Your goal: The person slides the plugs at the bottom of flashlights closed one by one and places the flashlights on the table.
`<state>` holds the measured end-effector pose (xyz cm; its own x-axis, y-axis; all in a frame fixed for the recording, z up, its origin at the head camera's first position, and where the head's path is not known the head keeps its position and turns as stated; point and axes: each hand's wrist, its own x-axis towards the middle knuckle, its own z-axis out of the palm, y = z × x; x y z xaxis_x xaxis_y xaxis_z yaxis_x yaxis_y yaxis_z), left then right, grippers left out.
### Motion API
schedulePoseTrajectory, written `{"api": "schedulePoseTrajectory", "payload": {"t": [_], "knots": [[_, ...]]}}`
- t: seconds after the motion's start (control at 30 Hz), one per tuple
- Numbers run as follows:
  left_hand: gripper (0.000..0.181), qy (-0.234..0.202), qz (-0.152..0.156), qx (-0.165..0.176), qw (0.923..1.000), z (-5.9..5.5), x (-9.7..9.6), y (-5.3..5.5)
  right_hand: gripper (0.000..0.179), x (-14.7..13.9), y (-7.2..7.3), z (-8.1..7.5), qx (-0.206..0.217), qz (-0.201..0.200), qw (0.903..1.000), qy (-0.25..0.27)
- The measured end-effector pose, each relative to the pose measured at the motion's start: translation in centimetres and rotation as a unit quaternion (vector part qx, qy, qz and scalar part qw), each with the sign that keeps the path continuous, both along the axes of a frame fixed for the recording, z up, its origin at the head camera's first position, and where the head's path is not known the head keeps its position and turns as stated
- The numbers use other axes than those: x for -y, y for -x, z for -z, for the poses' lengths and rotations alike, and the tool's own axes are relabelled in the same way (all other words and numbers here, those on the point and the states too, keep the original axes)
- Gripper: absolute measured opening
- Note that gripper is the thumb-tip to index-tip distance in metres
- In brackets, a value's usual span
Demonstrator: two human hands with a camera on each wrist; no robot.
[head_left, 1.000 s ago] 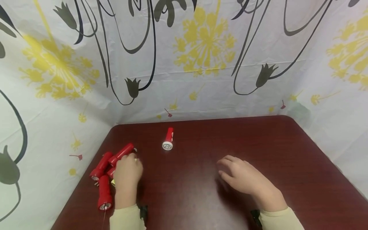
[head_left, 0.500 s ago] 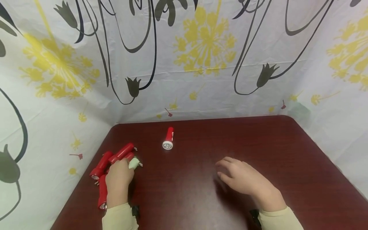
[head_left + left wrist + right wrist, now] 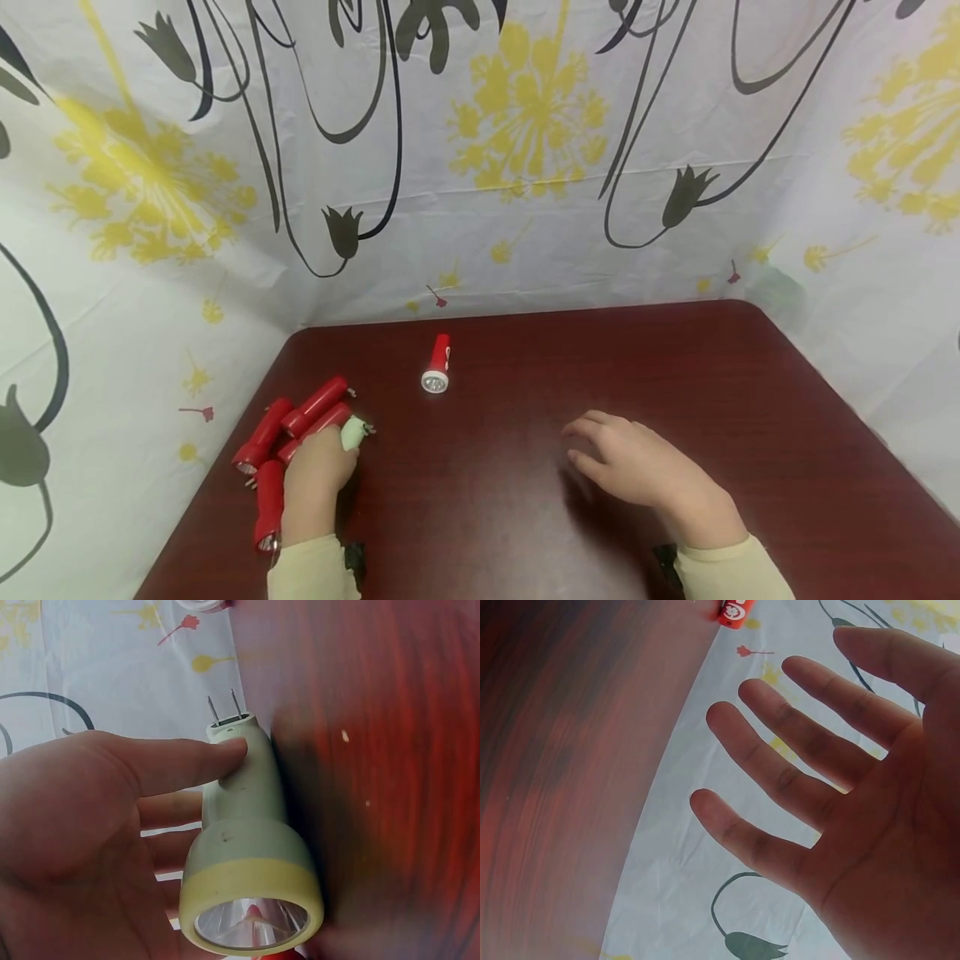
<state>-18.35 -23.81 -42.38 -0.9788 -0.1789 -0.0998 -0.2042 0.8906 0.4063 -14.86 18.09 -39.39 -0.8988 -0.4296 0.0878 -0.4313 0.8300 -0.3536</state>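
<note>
My left hand [image 3: 318, 471] holds a pale green flashlight [image 3: 353, 432] at the left of the table, beside several red flashlights [image 3: 318, 404]. In the left wrist view the thumb lies on the flashlight's body [image 3: 251, 787] and the fingers reach behind it. Its yellow-rimmed lens points toward the camera and two metal plug prongs stick out of the other end. In the head view the hand covers most of it. My right hand [image 3: 630, 458] hovers over the table's right half with nothing in it; the right wrist view shows its fingers [image 3: 780, 780] spread and slightly bent.
A smaller red flashlight with a white head [image 3: 437, 362] lies alone near the back edge. One red flashlight [image 3: 270, 504] lies beside my left wrist. A patterned white cloth [image 3: 525, 250] hangs around the dark red-brown table [image 3: 510, 517].
The left hand has moved left, and the pale green flashlight's plug end now shows past its fingers; since half a second ago it has shifted only slightly. The right hand has stayed in place.
</note>
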Motion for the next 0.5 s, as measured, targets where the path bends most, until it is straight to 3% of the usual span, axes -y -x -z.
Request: {"api": "schedulePoseTrajectory", "payload": {"t": [0.3, 0.4, 0.5], "knots": [[0.032, 0.001, -0.012, -0.039, 0.9992, 0.5, -0.2, -0.2, 0.031, -0.2, 0.1, -0.2, 0.009, 0.0, 1.0, -0.001], [0.035, -0.001, -0.002, -0.064, 0.998, 0.1, -0.6, -0.1, 0.031, -0.3, 0.1, -0.6, 0.012, 0.0, 0.9999, 0.0], [0.049, -0.035, 0.013, -0.07, 0.9968, -0.9, -1.1, 0.1, 0.029, -0.4, 0.2, -1.0, 0.01, -0.002, 0.9999, 0.002]]}}
